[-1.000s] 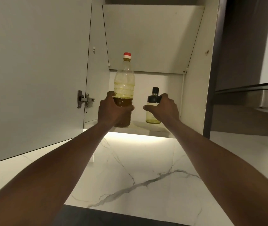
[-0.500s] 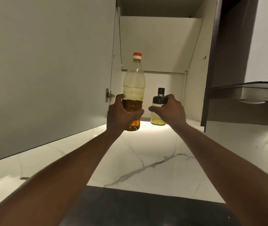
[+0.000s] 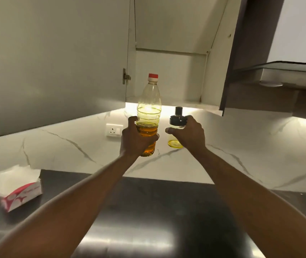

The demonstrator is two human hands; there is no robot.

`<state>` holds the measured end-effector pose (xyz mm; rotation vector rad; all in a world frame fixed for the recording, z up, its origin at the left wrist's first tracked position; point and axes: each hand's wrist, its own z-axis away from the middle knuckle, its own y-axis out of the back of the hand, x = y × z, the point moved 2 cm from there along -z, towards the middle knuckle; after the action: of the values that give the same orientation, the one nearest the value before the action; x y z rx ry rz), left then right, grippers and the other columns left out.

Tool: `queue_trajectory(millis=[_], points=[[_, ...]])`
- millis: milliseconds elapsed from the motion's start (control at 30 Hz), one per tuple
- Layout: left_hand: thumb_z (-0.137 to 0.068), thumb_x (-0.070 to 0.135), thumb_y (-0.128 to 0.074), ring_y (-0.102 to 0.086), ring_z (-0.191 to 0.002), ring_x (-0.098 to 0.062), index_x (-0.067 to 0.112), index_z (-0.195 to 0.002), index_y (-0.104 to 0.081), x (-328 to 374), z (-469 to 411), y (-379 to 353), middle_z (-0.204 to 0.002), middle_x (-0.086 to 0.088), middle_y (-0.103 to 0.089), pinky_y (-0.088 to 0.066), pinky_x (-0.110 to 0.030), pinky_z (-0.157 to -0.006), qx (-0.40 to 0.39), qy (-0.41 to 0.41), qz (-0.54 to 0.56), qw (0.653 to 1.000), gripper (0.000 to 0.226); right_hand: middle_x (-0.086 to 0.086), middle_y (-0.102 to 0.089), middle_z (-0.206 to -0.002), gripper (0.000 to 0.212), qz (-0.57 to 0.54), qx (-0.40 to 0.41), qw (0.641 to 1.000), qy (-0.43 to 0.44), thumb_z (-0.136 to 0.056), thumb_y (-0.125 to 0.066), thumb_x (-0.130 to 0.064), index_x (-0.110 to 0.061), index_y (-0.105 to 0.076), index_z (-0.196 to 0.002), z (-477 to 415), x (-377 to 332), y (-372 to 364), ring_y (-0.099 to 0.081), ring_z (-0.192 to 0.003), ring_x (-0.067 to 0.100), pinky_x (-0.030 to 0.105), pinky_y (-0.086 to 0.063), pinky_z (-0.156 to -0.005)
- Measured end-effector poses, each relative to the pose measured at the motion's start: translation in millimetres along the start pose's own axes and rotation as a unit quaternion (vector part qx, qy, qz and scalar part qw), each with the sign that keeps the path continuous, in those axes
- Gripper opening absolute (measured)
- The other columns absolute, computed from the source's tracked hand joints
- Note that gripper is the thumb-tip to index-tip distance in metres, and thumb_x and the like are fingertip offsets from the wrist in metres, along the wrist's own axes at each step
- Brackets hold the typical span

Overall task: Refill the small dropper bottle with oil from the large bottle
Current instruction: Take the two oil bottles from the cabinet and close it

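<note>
The left hand (image 3: pixel 137 139) grips the large bottle (image 3: pixel 149 108) around its lower half and the right hand (image 3: pixel 187 134) grips the small dropper bottle (image 3: pixel 175 143) just under its black cap, both upright, side by side, in the air above the table (image 3: pixel 148 211). A second ago both were at the shelf of the open cupboard (image 3: pixel 169 75); they are now out and below it, so retrieval is judged complete and both caps remain to be removed. Neither bottle shows a label, and the print on the tissue box (image 3: pixel 20 192) is too blurred to read.
</note>
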<state>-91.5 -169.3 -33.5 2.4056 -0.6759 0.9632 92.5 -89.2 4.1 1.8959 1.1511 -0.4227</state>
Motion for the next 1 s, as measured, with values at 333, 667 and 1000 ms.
queue_trajectory(millis=[333, 667, 1000], points=[[-0.063, 0.042, -0.097, -0.067, -0.106, -0.022, 0.020, -0.131, -0.044, -68, 69, -17, -0.124, -0.004, -0.070, -0.058, -0.037, -0.088, -0.061, 0.051, 0.000, 0.997, 0.089, 0.002, -0.067, -0.119, 0.077, -0.004, -0.048, 0.998, -0.046, -0.069, -0.090, -0.044, -0.013, -0.053, -0.129, 59, 54, -45, -0.064, -0.105, 0.022, 0.035, -0.052, -0.086], [-0.059, 0.029, -0.100, -0.065, -0.099, -0.015, 0.018, -0.123, -0.042, -140, 115, -36, -0.113, 0.001, -0.066, -0.046, -0.013, -0.073, -0.099, 0.117, -0.003, 0.988, 0.087, 0.007, -0.069, -0.120, 0.077, 0.014, -0.112, 0.987, -0.111, -0.067, -0.090, -0.038, -0.014, -0.051, -0.130, 106, 119, -103, -0.067, -0.107, 0.028, 0.039, -0.055, -0.088], [-0.061, 0.030, -0.100, -0.066, -0.101, -0.014, 0.023, -0.123, -0.040, -193, 173, -55, -0.113, 0.002, -0.065, -0.050, -0.014, -0.077, -0.149, 0.162, 0.004, 0.976, 0.086, 0.001, -0.067, -0.119, 0.070, -0.024, -0.180, 0.973, -0.140, -0.072, -0.091, -0.027, -0.019, -0.051, -0.129, 162, 182, -145, -0.062, -0.104, 0.014, 0.033, -0.055, -0.090]])
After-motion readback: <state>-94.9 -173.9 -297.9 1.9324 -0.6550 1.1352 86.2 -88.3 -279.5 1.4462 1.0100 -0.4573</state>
